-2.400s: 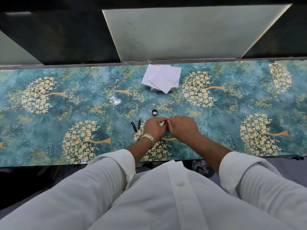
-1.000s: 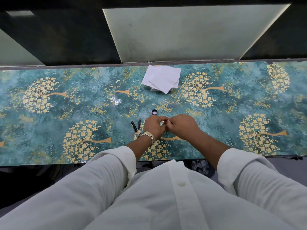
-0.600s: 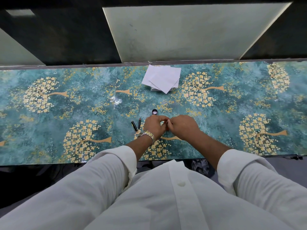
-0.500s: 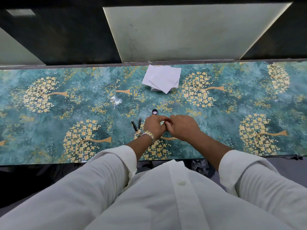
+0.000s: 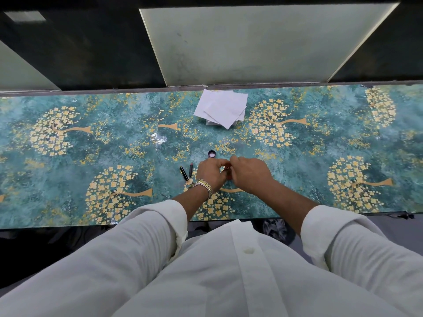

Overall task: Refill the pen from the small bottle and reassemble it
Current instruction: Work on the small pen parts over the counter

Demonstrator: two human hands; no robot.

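**A:** Nearest the camera, what do I have?

**B:** Left hand [image 5: 211,173] and right hand [image 5: 248,173] meet fingertip to fingertip just above the tabletop [image 5: 320,156]. Both grips are curled inward; I cannot tell what they pinch, since the fingers hide it. I judge the small bottle and the pen's filling part are between them.

**A:** And beside them?

**B:** Just left of the left hand lie two loose pen parts, a black piece [image 5: 183,173] and a slimmer dark piece [image 5: 190,169], apart from each other. Just beyond the knuckles sits a small round cap [image 5: 211,154], off its bottle.

**A:** Farthest?

**B:** A stack of white papers [image 5: 220,108], untouched.

**A:** Progress?

**B:** Pen dismantled, bottle opened; filling apparently under way. Reassembly and recapping remain.
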